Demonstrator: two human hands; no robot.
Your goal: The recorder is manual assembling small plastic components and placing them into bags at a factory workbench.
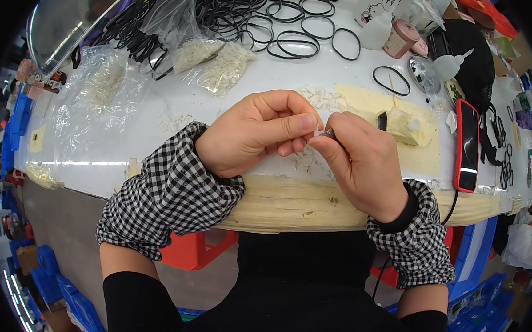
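Observation:
My left hand (pixel 259 128) is closed in a pinch on a small white piece (pixel 316 132) above the table's near edge. Close against it, my right hand (pixel 368 164) pinches a small dark grey, metallic-looking part (pixel 328 133), mostly hidden by thumb and forefinger. The two small things meet or nearly meet between my fingertips; whether they are joined I cannot tell. Just beyond my hands lies a loose heap of small white pieces (pixel 320 98). Clear plastic bags of similar pieces (pixel 224 69) lie farther off, with another bag (pixel 99 86) at the left.
Black rings and loops (pixel 294 44) spread across the back. A phone in a red case (pixel 466 146) stands at the right, near a yellow taped block (pixel 404 127). White squeeze bottles (pixel 376 32) and a pink tin (pixel 401 38) stand behind. Yellow padding (pixel 300 208) lines the front edge.

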